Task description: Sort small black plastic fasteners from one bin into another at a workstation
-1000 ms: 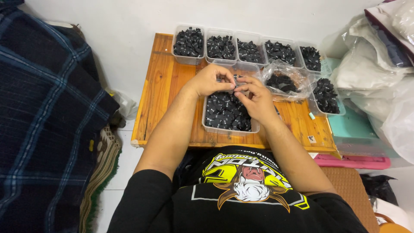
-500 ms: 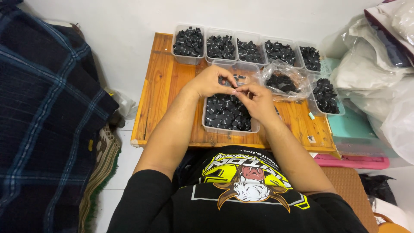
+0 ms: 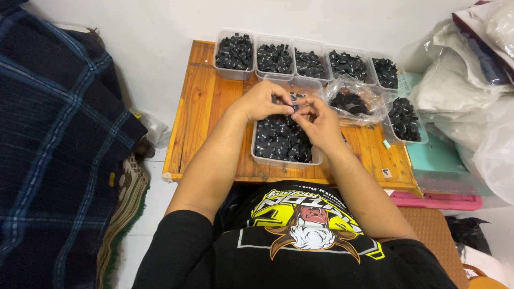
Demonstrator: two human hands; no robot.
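The small black piece (image 3: 296, 108) pinched between the two hands is tiny, so it could slip from the fingertips; if it does, it would most likely drop back into the clear tub (image 3: 284, 140) of like pieces right below and be lost among them. An elbow or forearm pushing forward could also nudge that tub, which sits close to the near edge of the desk (image 3: 201, 115), or knock the open plastic bag (image 3: 354, 101) just to its right.

The left hand (image 3: 262, 101) is curled narrow, thumb and forefinger closed on the piece from the left. The right hand (image 3: 318, 122) meets it from the right, fingers bent and pinched tight on the same piece, so the fingertips of both hands touch above the tub's far end. What exactly the piece is cannot be told at this size.

A row of five smaller tubs (image 3: 310, 61) of black pieces lines the far edge, and another (image 3: 404, 118) stands near the right edge.
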